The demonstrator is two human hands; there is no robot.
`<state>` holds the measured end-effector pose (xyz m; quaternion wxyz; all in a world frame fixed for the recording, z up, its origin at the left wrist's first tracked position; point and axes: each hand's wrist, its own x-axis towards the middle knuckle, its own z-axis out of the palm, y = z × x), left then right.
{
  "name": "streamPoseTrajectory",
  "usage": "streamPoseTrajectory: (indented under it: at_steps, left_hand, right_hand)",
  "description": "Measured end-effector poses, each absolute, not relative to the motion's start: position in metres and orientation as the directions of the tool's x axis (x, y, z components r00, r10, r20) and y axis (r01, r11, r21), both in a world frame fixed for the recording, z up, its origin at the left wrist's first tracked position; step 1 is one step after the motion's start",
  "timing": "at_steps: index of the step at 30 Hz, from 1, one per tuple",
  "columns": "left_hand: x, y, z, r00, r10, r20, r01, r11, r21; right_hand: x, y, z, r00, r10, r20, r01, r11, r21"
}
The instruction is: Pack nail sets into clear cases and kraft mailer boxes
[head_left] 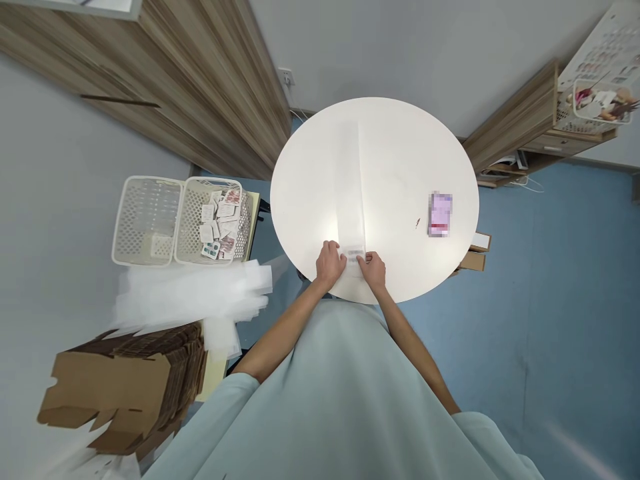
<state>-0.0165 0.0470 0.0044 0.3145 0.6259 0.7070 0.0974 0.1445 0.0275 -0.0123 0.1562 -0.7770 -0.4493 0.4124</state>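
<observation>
A long strip of thin white packing foam sheet (351, 187) runs from the far part of the white round table (405, 147) to its near edge. At the near end lies a small flat packet (354, 255) with faint dark print, seemingly beneath or inside a translucent layer. My left hand (330, 265) is closed at the left edge of this end, fingers curled and thumb towards the packet. On the opposite edge my right hand (373, 270) pinches the sheet beside the packet. Fingertips partly hide the edges.
A blurred purple-pink item (440, 215) and a small dark bit (418, 223) lie on the table's right. Left of it stand a white basket (187, 220) of small packets, another basket (120, 227), stacked foam sheets (195, 293) and flattened cardboard boxes (110, 387).
</observation>
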Motion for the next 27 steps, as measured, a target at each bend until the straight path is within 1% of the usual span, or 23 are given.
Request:
streamPoseTrajectory:
  at_steps: [1, 2, 4, 5, 7, 10, 12, 14, 15, 17, 19, 20, 22, 24, 27]
  left_hand:
    - [-0.018, 0.044, 0.004, 0.088, 0.967, -0.241, 0.823, 0.066, 0.565]
    - [-0.019, 0.042, 0.003, 0.216, 0.961, -0.174, 0.802, -0.073, 0.593]
    - [-0.022, 0.036, 0.001, 0.448, 0.888, -0.105, 0.723, -0.290, 0.627]
    - [-0.024, 0.033, -0.001, 0.520, 0.849, -0.099, 0.691, -0.349, 0.633]
    - [-0.029, 0.029, -0.006, 0.588, 0.802, -0.107, 0.659, -0.398, 0.638]
    - [-0.034, 0.026, -0.014, 0.612, 0.783, -0.113, 0.651, -0.417, 0.635]
    - [-0.037, 0.025, -0.017, 0.615, 0.780, -0.115, 0.649, -0.417, 0.636]
    - [-0.040, 0.025, -0.018, 0.610, 0.783, -0.123, 0.649, -0.404, 0.645]
    - [-0.040, 0.025, -0.018, 0.604, 0.786, -0.131, 0.650, -0.391, 0.651]
    - [-0.041, 0.026, -0.016, 0.585, 0.796, -0.156, 0.659, -0.354, 0.663]
    - [-0.041, 0.026, -0.013, 0.563, 0.806, -0.182, 0.670, -0.316, 0.672]
    - [-0.041, 0.026, -0.012, 0.553, 0.810, -0.192, 0.674, -0.300, 0.675]
    - [-0.040, 0.027, -0.009, 0.534, 0.820, -0.205, 0.681, -0.274, 0.679]
    - [-0.039, 0.028, -0.007, 0.516, 0.830, -0.213, 0.683, -0.248, 0.687]
    - [-0.040, 0.032, -0.005, 0.480, 0.847, -0.226, 0.665, -0.184, 0.724]
  right_hand:
    - [0.145, 0.027, -0.013, 0.261, 0.826, -0.499, 0.551, -0.552, -0.626]
    - [0.146, 0.027, -0.013, 0.267, 0.827, -0.495, 0.535, -0.554, -0.637]
    - [0.148, 0.028, -0.015, 0.272, 0.826, -0.493, 0.506, -0.559, -0.657]
    - [0.149, 0.028, -0.015, 0.272, 0.823, -0.498, 0.491, -0.564, -0.663]
    - [0.151, 0.029, -0.017, 0.266, 0.811, -0.520, 0.458, -0.582, -0.672]
    - [0.154, 0.030, -0.019, 0.228, 0.783, -0.579, 0.375, -0.620, -0.690]
    - [0.158, 0.028, -0.018, 0.173, 0.761, -0.626, 0.317, -0.644, -0.696]
    - [0.163, 0.024, -0.014, 0.109, 0.750, -0.652, 0.308, -0.649, -0.695]
    - [0.166, 0.022, -0.010, 0.086, 0.762, -0.642, 0.335, -0.629, -0.702]
    - [0.172, 0.015, -0.002, 0.048, 0.837, -0.545, 0.468, -0.501, -0.728]
    - [0.176, 0.010, 0.007, -0.041, 0.914, -0.405, 0.638, -0.287, -0.714]
    - [0.177, 0.007, 0.010, -0.108, 0.928, -0.357, 0.701, -0.183, -0.689]
    - [0.177, 0.005, 0.014, -0.231, 0.913, -0.335, 0.761, -0.045, -0.648]
    - [0.176, 0.005, 0.014, -0.282, 0.896, -0.343, 0.764, -0.006, -0.645]
    - [0.177, 0.009, 0.008, -0.274, 0.904, -0.328, 0.726, -0.029, -0.687]
